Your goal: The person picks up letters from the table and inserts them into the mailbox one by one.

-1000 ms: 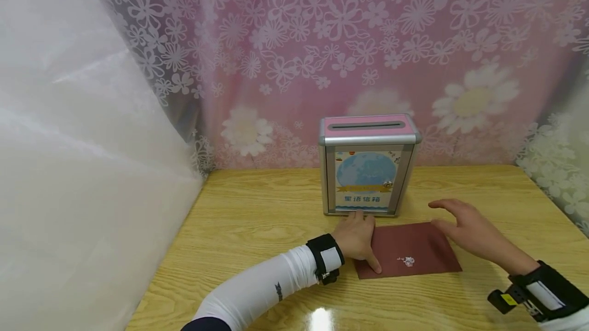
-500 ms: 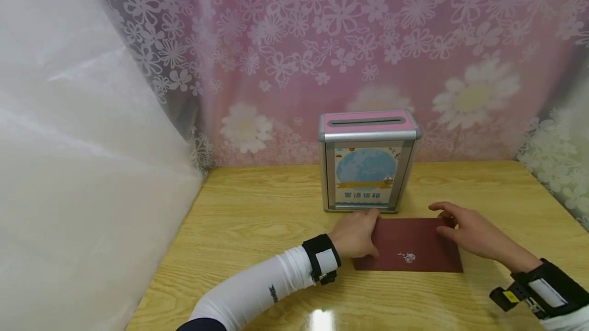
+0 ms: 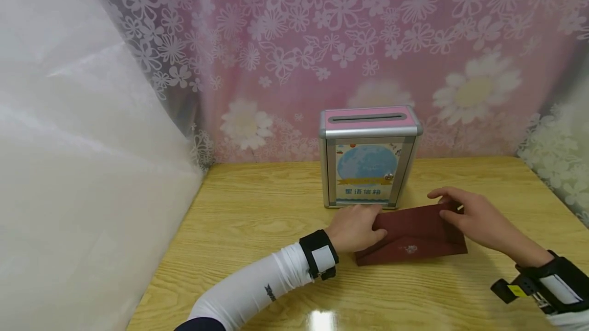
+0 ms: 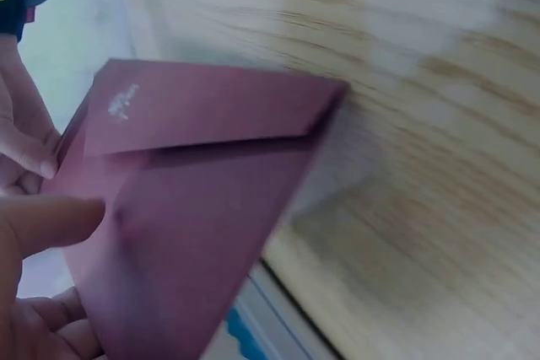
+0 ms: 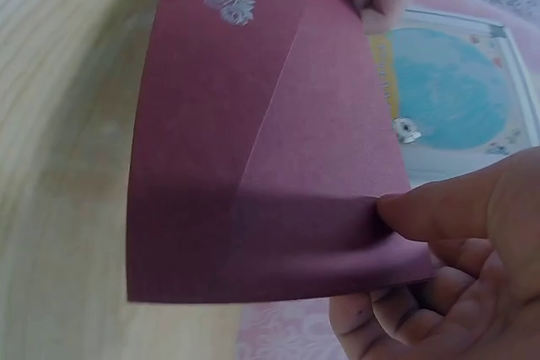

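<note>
A dark red envelope (image 3: 414, 226) with a small silver flower print is held up off the table by both hands, its flap hanging slightly open along the near side. My left hand (image 3: 355, 227) pinches its left end, thumb on top and fingers beneath, as the left wrist view of the envelope (image 4: 186, 200) shows. At the other end my right hand (image 3: 478, 218) pinches the far right corner between thumb and curled fingers; the right wrist view shows this thumb (image 5: 447, 208) on the envelope's face. Just behind stands a silver-framed box (image 3: 368, 162) with a slot in its pink top.
The wood-grain table (image 3: 248, 208) runs under everything. A pink floral curtain (image 3: 285, 65) hangs at the back, and a white sheet (image 3: 92, 141) drapes down the left side. A small lock (image 3: 388, 177) sits on the box's front.
The envelope lay flat on the table; now both hands have lifted it and its flap has come slightly away. The right hand went from hovering beside the corner to pinching it.
</note>
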{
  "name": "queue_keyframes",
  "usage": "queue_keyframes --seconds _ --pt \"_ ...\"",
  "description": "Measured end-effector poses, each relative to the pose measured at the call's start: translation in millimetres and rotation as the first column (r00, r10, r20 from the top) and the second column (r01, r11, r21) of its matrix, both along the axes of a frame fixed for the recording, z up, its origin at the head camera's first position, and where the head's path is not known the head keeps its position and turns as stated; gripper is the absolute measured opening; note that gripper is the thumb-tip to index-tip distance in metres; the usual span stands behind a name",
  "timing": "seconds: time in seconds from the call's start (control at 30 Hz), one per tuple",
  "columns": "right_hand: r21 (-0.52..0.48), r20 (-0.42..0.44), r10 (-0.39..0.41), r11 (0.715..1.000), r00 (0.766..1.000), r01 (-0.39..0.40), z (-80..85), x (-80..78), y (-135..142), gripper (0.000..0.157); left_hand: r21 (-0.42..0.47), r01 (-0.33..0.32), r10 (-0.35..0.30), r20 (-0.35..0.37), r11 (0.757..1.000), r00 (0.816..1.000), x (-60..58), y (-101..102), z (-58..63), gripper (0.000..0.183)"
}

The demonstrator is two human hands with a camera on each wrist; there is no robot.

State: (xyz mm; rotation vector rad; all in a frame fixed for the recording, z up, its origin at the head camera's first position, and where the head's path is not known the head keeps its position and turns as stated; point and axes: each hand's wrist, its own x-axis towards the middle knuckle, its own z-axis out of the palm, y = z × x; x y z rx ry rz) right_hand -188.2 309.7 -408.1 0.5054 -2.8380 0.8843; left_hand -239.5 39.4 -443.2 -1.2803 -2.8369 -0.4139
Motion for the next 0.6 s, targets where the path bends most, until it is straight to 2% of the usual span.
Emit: queue_keyframes --seconds 0.2,0.43,0.6 --pt "-0.021 -0.086 -0.018 1.000 0.996 0.016 18.7 5.9 -11.0 0.040 0.069 0.069 -0.069 -0.004 0.995 0.998 8.5 2.0 14.8 0.029" --pt "-0.013 -0.190 -0.013 1.000 0.982 0.011 39.4 13.4 -19.7 0.041 0.089 0.072 -0.071 -0.015 0.993 0.997 15.2 0.1 21.6 0.027" --pt "-0.054 -0.195 -0.086 0.996 0.977 0.076 48.9 16.6 -18.4 0.034 0.147 0.072 -0.071 -0.010 0.987 0.997 16.5 -5.1 26.1 0.024"
